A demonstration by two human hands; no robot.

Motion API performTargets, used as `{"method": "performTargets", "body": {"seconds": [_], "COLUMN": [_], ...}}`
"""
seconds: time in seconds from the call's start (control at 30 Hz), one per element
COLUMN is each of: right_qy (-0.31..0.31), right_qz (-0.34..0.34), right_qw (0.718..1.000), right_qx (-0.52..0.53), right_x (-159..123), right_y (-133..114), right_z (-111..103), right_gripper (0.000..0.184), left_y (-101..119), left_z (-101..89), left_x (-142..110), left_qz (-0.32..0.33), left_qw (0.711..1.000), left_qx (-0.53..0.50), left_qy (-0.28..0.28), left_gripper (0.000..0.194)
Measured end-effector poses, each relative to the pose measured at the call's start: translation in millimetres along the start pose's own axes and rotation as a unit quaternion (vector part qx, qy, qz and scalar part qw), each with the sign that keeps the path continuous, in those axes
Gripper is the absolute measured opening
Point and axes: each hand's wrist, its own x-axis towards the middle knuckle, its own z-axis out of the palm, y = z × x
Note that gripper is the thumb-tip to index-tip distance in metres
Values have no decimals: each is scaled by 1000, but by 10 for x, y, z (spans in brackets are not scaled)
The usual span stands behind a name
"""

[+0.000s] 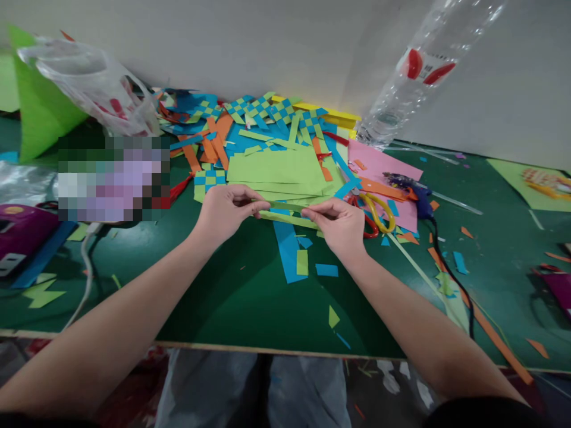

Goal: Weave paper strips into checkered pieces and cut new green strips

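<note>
A narrow green paper strip point(285, 206) is stretched between my two hands, above the table's middle. My left hand point(232, 208) pinches its left end between thumb and fingers. At the other end, my right hand point(334, 220) pinches it the same way. Just behind lie stacked green paper sheets point(272, 166). Another green strip point(289, 219) shows right below the held one. A blue paper strip point(288, 252) and small scraps lie under and in front of my hands. Scissors point(379, 214) with yellow and red handles rest beside my right hand.
Woven blue-green paper pieces point(263, 110) line the back. A glue gun point(422, 202) with a dark cord lies right, on pink paper point(383, 157). A plastic bottle point(419, 71) leans on the wall. Left are a plastic bag point(98, 83), a blurred-out device point(107, 178) with white cable, and a purple box point(27, 235).
</note>
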Motion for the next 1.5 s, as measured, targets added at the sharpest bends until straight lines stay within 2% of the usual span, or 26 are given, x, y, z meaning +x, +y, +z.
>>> {"method": "performTargets", "body": {"seconds": [0.1,0.2,0.33,0.4,0.53,0.6,0.7,0.77,0.9,1.0,1.07,1.27,1.4,1.5], "right_qy": [4,6,-6,-14,-48,-60,-60,-58,-56,-57,-57,-78,-117,-140], "right_qz": [-7,-8,-27,-75,-155,-177,-203,-208,-200,-204,-231,-350,-370,-373], "right_qw": [1000,999,992,981,946,934,926,925,930,931,923,858,821,814], "right_qx": [-22,-48,-122,-180,-282,-304,-314,-312,-303,-298,-301,-367,-420,-424], "right_x": [-7,-9,-27,-45,-70,-71,-63,-60,-64,-66,-63,-57,-70,-78], "right_y": [-1,1,-25,-45,-53,-38,-7,6,-3,-21,-21,30,14,-11], "right_z": [-10,-39,-65,-61,-39,-33,-30,-30,-29,-29,-28,-24,-20,-16], "right_gripper": [13,22,28,25,19,16,15,14,14,14,14,12,22,25], "left_y": [-11,-51,-130,-159,-163,-151,-151,-167,-199,-192,-176,-163,-199,-223], "left_z": [-1,-21,-75,-91,-72,-48,-17,-5,-3,-6,-4,-7,-9,0], "left_x": [11,38,96,117,106,83,57,53,68,76,77,79,81,85], "left_qz": [-11,-27,-28,7,138,205,291,326,356,373,379,369,357,346], "left_qw": [1000,999,997,988,946,923,884,858,830,822,819,827,836,846], "left_qx": [-17,-25,55,144,274,317,365,388,421,423,423,413,400,388], "left_qy": [5,17,39,61,99,67,-37,-87,-89,-78,-79,-97,-119,-122], "left_gripper": [13,14,28,32,39,35,26,23,21,25,25,19,22,24]}}
